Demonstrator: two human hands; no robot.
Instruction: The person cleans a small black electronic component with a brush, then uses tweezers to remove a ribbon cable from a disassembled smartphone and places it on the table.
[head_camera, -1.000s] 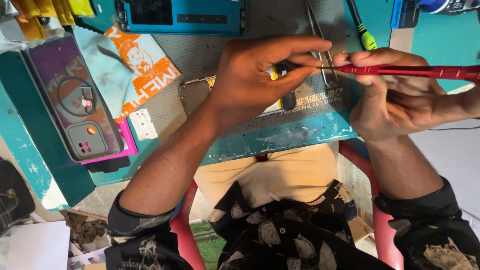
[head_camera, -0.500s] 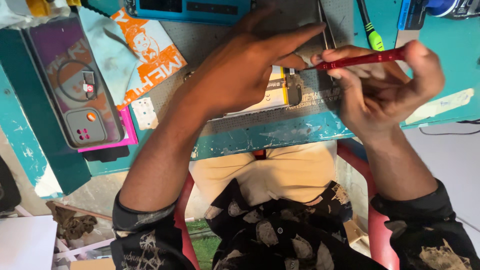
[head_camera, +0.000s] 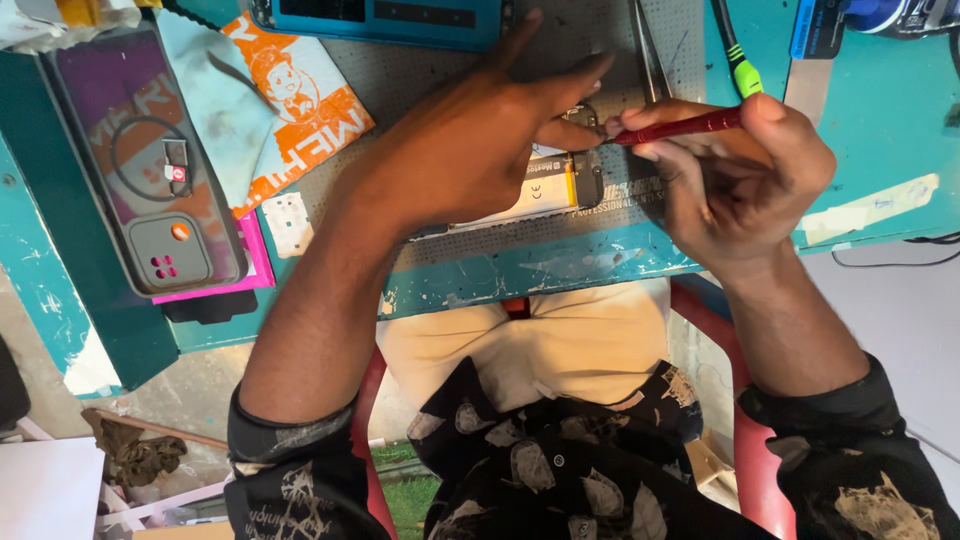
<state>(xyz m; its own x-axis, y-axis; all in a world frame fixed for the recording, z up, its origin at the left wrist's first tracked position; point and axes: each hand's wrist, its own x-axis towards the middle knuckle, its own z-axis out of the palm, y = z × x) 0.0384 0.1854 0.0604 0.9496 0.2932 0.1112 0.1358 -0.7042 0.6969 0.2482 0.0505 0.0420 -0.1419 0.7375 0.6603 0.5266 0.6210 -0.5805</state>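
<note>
While the left hand (head_camera: 470, 150) lies spread over the opened phone (head_camera: 545, 190) on the grey work mat (head_camera: 440, 70), its fingers are loosely extended and its thumb and forefinger pinch down near the phone's top end, just beside the tip of the screwdriver. The right hand (head_camera: 745, 185) has its fingers curled tight around a red screwdriver (head_camera: 680, 127), which lies nearly level and points left toward the phone's metal corner. Half a second earlier the same screwdriver sat a little higher and tilted up toward the right; now its tip has come down close to the left fingertips, and the left hand has drawn back enough to uncover more of the pale battery label. The phone lies on the mat near the table's front edge, between the two hands. A green-handled tool (head_camera: 742, 70) and a pair of tweezers (head_camera: 648, 50) lie on the mat beyond the right hand. To the left sit an orange and white cloth (head_camera: 290, 90) and a purple phone case (head_camera: 140, 160), well apart from the work, both placed as before. A blue device (head_camera: 380, 18) lies along the top edge.
</note>
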